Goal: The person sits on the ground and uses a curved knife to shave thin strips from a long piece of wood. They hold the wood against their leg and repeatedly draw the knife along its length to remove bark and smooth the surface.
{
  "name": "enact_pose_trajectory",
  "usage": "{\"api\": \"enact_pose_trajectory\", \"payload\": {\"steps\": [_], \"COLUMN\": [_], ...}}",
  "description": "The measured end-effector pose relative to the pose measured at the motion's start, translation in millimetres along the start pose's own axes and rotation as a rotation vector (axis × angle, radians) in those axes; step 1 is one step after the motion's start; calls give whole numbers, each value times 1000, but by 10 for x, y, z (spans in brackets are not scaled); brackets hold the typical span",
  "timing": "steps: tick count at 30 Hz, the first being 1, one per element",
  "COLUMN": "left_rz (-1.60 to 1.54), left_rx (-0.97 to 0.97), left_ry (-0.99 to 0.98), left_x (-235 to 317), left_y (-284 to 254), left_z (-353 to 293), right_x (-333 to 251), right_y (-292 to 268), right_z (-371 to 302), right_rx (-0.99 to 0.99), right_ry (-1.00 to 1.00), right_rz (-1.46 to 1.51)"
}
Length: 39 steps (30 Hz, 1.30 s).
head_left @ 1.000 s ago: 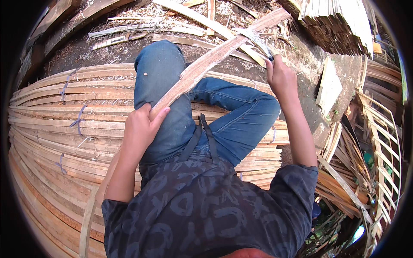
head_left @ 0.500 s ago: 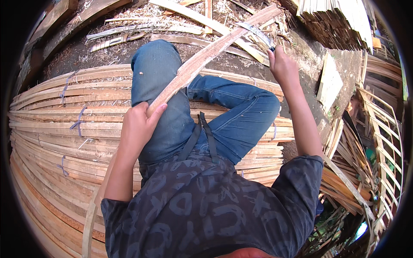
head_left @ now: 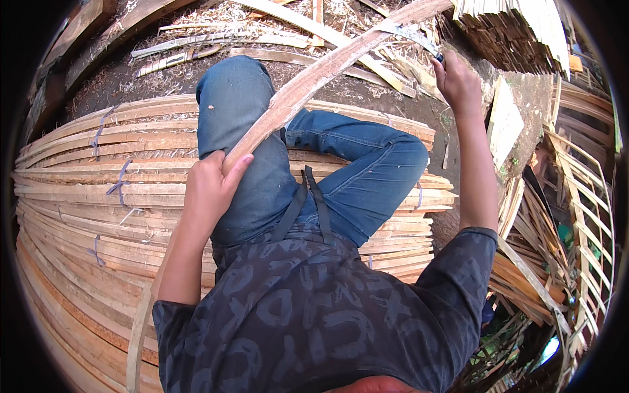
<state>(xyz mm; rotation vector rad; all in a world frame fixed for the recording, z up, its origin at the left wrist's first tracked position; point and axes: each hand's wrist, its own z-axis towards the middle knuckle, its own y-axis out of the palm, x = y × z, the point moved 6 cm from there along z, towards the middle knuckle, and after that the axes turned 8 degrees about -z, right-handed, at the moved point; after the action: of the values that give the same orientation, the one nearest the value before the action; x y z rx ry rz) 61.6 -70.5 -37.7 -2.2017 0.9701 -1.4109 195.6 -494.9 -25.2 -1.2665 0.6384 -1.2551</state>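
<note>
A long wooden slat (head_left: 334, 62) lies slantwise across my thighs, its rough brown face up. My left hand (head_left: 213, 183) is closed round its near end beside my knee. Up at the far right, my right hand (head_left: 460, 85) grips a knife (head_left: 411, 34) by its dark handle. The blade is pale, slim and slightly curved. It crosses the slat near the far end and appears to touch it. Most of the handle is hidden in my fingers.
Bundles of sawn strips (head_left: 78, 196), tied with purple cord, lie under and left of my legs. Shavings and loose strips (head_left: 223, 42) litter the ground ahead. A stack of thin boards (head_left: 508, 36) stands at far right, with a slatted frame (head_left: 583, 223) below it.
My right hand and the knife have moved outward along the slat, up and to the right. The slat's far end has swung slightly up and right; my left hand keeps its hold.
</note>
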Motion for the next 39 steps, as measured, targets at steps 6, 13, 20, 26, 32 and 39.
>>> {"api": "enact_pose_trajectory", "payload": {"steps": [6,13,20,26,32,39], "left_rz": [29,42,4,-21,-11,-40], "left_rx": [75,43,56,75,59,2], "left_ry": [24,-33,10,-1,-3,12], "left_x": [28,-22,-17,-62,-79,-6], "left_y": [-6,-40,-31,-38,-33,-33], "left_z": [29,14,33,20,37,40], "right_x": [-550,-560,-490,-727,-1071,-114], "right_y": [-82,-295,96,-299,-519,-115], "right_z": [-47,5,-189,5,4,154], "right_rx": [-282,-357,-741,-318,-249,-154], "right_ry": [193,213,682,203,-54,29], "right_rz": [65,129,1314,450,155,-121]}}
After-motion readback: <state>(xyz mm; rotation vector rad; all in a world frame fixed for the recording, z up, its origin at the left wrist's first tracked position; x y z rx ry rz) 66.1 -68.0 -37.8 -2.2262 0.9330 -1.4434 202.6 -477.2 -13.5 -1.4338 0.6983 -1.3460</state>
